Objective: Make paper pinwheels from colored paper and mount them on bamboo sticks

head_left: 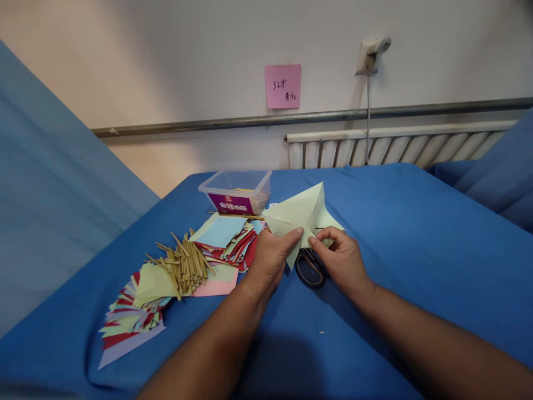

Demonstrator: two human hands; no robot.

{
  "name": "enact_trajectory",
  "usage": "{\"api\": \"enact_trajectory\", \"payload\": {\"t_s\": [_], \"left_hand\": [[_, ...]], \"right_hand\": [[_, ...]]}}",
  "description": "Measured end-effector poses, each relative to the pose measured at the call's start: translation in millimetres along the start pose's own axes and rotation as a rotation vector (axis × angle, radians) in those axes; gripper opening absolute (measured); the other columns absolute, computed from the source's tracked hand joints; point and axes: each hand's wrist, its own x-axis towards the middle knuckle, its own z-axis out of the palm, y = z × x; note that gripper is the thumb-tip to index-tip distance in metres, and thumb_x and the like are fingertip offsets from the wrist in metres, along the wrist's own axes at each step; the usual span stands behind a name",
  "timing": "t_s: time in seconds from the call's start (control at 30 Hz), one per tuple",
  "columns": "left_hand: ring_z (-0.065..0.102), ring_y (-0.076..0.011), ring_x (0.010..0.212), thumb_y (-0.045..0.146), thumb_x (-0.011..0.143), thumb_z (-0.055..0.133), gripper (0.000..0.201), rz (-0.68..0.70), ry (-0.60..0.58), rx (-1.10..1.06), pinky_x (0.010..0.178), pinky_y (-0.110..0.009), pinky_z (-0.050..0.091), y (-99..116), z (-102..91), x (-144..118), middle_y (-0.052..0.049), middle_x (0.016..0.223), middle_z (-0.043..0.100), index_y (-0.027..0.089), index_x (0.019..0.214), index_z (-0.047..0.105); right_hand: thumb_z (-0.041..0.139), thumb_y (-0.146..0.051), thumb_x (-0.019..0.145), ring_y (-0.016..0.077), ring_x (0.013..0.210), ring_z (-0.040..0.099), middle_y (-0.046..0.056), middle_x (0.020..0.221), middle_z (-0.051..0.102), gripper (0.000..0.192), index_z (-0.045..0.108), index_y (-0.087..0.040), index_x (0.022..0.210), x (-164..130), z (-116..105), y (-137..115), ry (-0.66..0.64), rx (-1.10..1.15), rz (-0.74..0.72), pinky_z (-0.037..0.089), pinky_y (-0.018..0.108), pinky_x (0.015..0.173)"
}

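Between my hands is a pale green sheet of paper (300,208), creased and partly folded, with one corner standing up. My left hand (271,253) grips its lower left part, the thumb lying on top. With thumb and index finger, my right hand (339,253) pinches the paper's near edge. Black-handled scissors (310,269) lie on the table beneath the paper, their blades hidden. Just left of my left hand is a pile of coloured paper pieces (222,239) in blue, red and green.
Behind the pile stands a clear plastic box (235,191) with a purple label. Thin yellowish sticks (187,266) lie heaped at the left, near a fanned stack of coloured paper (133,316). A blue cloth (400,233) covers the table. A radiator (391,145) is behind it.
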Motion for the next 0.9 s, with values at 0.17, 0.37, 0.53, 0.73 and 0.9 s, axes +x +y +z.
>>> {"api": "enact_trajectory", "payload": {"t_s": [0.17,0.37,0.53,0.73,0.9], "left_hand": [[0.068,-0.0271,0.094,0.02,0.058,0.081,0.054,0.002,0.011,0.009,0.085,-0.038,0.052,-0.1,0.5,-0.3,-0.01,0.102,0.073,0.015,0.11,0.067],[0.068,-0.027,0.094,0.02,0.058,0.081,0.056,0.002,0.008,0.01,0.086,-0.038,0.051,-0.8,0.4,-0.4,-0.01,0.102,0.073,0.015,0.112,0.066],[0.067,-0.0283,0.098,0.019,0.056,0.082,0.058,0.004,0.005,0.014,0.088,-0.039,0.051,-1.3,-1.0,1.4,-0.012,0.104,0.073,0.014,0.112,0.067],[0.069,-0.0258,0.09,0.019,0.054,0.083,0.06,0.008,0.033,0.017,0.085,-0.037,0.052,-3.3,-1.8,2.3,-0.01,0.101,0.074,0.015,0.112,0.067],[0.069,-0.0243,0.087,0.02,0.053,0.083,0.062,0.013,0.043,0.022,0.084,-0.036,0.052,-4.2,-1.6,1.8,-0.01,0.1,0.074,0.014,0.113,0.067]], "right_hand": [[0.065,-0.042,0.076,0.0109,0.046,0.043,-0.004,0.052,0.051,0.024,0.061,-0.02,0.066,-0.2,0.7,1.2,0.002,0.001,0.006,0.037,0.023,0.045],[0.065,-0.04,0.076,0.0127,0.048,0.047,-0.003,0.052,0.053,0.023,0.061,-0.021,0.065,-0.3,1.0,1.0,0.001,0.006,0.012,0.038,0.024,0.046],[0.065,-0.041,0.076,0.0143,0.05,0.05,-0.002,0.052,0.055,0.022,0.061,-0.021,0.065,-0.2,1.7,1.5,0.008,0.002,0.009,0.04,0.025,0.048],[0.065,-0.041,0.075,0.0153,0.053,0.052,-0.002,0.053,0.056,0.023,0.06,-0.022,0.064,0.2,2.4,2.4,0.014,0.017,-0.016,0.041,0.026,0.049],[0.065,-0.04,0.075,0.0157,0.055,0.053,-0.002,0.055,0.056,0.022,0.06,-0.022,0.063,-0.2,2.1,0.8,0.013,-0.005,-0.003,0.041,0.026,0.051]]}}
